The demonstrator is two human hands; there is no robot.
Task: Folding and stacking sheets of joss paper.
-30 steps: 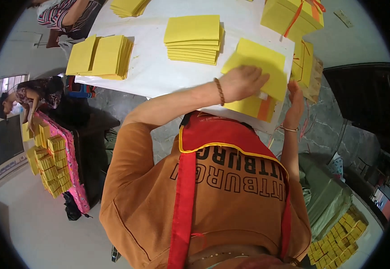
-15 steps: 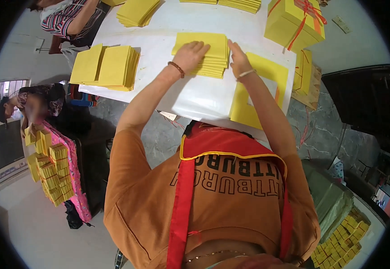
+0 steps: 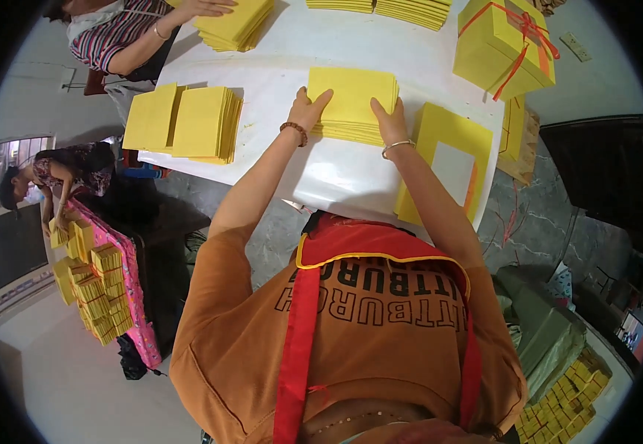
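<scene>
A stack of flat yellow paper pieces lies on the white table in front of me, its layered edge toward me. My left hand grips its left side, thumb on top and fingers down along the edge. On the opposite side my right hand does the same, thumb over the top sheet. The undersides of the fingers are hidden. By my right forearm lies a large yellow sheet with a white rectangle on it.
Left on the white table is another yellow stack; farther stacks stand at the back, one under a co-worker's hand. A yellow box with red ribbon sits at the right corner. Another person bends over bundles at far left.
My left hand has gone from lying on top of the stack to its left edge. My right hand has closed on the right edge. The stack looks squarer. A co-worker's hand has reached the back-left stack.
</scene>
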